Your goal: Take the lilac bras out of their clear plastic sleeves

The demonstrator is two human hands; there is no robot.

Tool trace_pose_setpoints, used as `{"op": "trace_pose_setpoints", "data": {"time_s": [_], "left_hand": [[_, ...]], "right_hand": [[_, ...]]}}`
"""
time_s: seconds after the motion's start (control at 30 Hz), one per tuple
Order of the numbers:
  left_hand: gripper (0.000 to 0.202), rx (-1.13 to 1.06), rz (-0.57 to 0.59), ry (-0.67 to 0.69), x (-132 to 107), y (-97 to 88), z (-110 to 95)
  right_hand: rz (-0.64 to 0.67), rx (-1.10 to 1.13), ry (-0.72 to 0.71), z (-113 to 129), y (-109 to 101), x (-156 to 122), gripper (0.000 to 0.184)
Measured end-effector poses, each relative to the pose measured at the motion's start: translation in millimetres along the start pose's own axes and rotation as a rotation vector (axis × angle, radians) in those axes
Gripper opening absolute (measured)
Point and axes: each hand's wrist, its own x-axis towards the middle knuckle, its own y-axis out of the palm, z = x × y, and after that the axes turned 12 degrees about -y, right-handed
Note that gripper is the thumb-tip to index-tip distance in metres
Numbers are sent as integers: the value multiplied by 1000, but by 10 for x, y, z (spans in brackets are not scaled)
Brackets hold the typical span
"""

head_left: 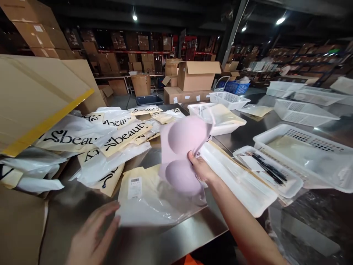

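A pale lilac bra (183,136) with moulded cups is gripped at its middle edge by my right hand (200,166), thumb on top. It is held up over a clear plastic bag (162,209) with a cream panel and a barcode label (135,187), lying on the metal table. The bra's lower cup overlaps the bag. At the bag's left edge is my left hand (96,230), slightly blurred, its fingers stretched out and apart. Whether its fingertips touch the bag I cannot tell.
Printed plastic bags (121,136) pile up at left beside a large carton (41,99) with yellow tape. White baskets (303,151) stand at right, near a small tray (271,173) of black pens. A long white tray (237,180) lies beside my right forearm. Cartons (198,75) stand behind.
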Motion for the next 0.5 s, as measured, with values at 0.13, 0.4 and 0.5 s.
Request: {"op": "trace_pose_setpoints", "data": {"time_s": [0.13, 0.4, 0.5], "left_hand": [[27, 157, 114, 518, -99, 461, -159], [62, 563, 861, 414, -459, 1177, -75], [62, 505, 890, 356, -403, 1160, -116]], "right_hand": [[-273, 429, 195, 218, -170, 16, 66], [-396, 411, 95, 256, -268, -139, 58], [-439, 342, 88, 220, -320, -223, 63]]}}
